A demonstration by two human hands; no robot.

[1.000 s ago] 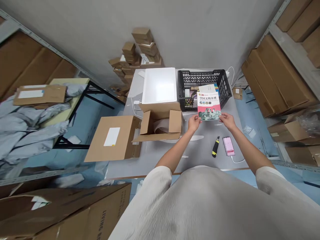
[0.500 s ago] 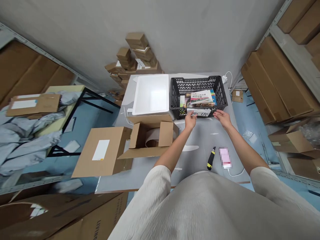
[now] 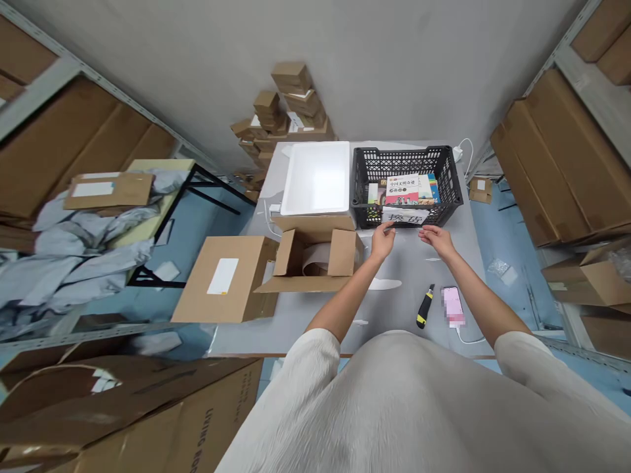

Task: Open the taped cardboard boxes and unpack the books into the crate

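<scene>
A black plastic basket stands at the far side of the grey table. Inside it lies a pink-and-white book on top of other books. My left hand hovers just in front of the basket's near wall, fingers loosely apart, holding nothing. My right hand is beside it, also empty with fingers spread. A white label hangs on the basket's front.
An open cardboard box sits left of my hands, a closed box with a white label further left. A white foam lid lies beside the basket. A yellow-black utility knife and a phone lie near the table's front.
One second ago both hands held the book upright before the basket. It now lies in the basket and both hands have let go and drawn back slightly.
</scene>
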